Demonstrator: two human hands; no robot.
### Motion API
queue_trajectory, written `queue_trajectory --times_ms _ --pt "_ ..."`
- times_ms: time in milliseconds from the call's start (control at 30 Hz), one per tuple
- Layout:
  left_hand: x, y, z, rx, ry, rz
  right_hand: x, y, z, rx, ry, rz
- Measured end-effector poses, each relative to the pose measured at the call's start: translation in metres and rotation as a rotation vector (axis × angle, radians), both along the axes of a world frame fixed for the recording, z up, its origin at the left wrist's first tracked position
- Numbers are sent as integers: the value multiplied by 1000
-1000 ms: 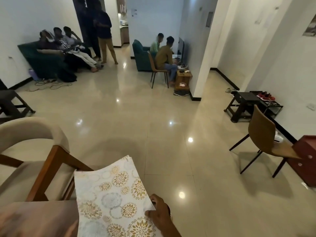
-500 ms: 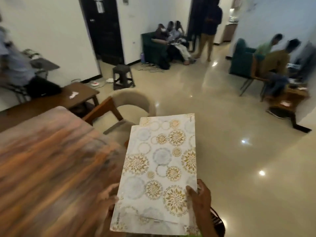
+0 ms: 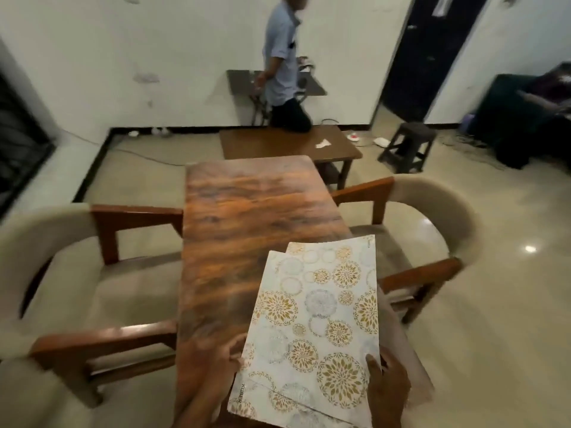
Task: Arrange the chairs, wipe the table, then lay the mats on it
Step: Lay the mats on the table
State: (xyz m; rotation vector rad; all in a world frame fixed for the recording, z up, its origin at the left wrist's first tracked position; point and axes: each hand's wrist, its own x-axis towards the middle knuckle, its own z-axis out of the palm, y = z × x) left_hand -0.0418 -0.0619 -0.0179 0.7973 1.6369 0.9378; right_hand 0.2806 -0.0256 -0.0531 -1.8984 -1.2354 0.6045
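While both hands, left hand (image 3: 222, 359) and right hand (image 3: 384, 384), are pinching the mats (image 3: 318, 319) above the surface (image 3: 253, 205); the stack is risking fanning apart and sliding off.

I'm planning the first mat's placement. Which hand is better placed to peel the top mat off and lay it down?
Probably the left hand: it's at the mats' left edge, beside the bare table. The right hand grips the near right corner.
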Motion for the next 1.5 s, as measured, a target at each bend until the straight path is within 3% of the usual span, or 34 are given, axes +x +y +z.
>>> queue_trajectory --times_ms 167,300,467,767,967,1133,1367,1500 --pt "-33 -13 -18 -165 -65 205 -55 66 -10 -124 -48 175" --pt "-56 11 -25 -162 -28 387 -86 136 -33 -186 -183 414" --pt "-97 89 -43 -168 9 538 -162 225 -53 -121 164 449" --pt "-171 210 -130 -166 178 619 -246 333 -143 -54 199 426" --pt "-172 222 -190 -88 322 656 -247 354 -194 -68 185 502" --pt "-169 236 -187 -53 350 668 -250 366 -204 -80 192 500" --pt "-173 257 -186 -69 422 655 -228 374 -164 -102 390 455" --pt "-180 259 -191 -49 535 626 -143 382 -141 -190 314 301"
